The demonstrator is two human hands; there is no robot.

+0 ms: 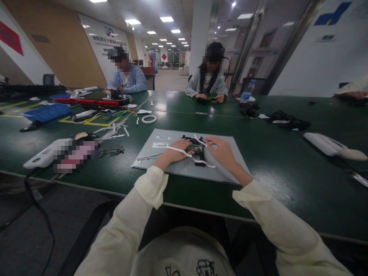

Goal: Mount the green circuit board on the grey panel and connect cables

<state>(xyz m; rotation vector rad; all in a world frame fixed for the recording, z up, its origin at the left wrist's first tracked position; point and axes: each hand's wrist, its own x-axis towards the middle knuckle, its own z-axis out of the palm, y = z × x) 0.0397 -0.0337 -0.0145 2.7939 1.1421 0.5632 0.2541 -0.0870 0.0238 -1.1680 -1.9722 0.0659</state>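
A black-framed device with an exposed circuit board (197, 148) lies on a flat grey panel (152, 140) in front of me. My left hand (178, 150) lies on the left side of the device, fingers stretched out over its edge. A white tape strip (179, 150) runs across the back of that hand. At the device's upper right, my right hand (220, 150) has its thumb and bent fingers closed at the end of a short white strip (200, 140). Another white strip (209, 165) curls by the device's lower edge.
Left of the panel are a roll of white tape (148, 119), loose strips (110, 132), eyeglasses (112, 151) and a blue tray (47, 112). A white device (330, 145) lies to the right. Two people (126, 74) sit across the green table (276, 153); a bottle (247, 91) stands near them.
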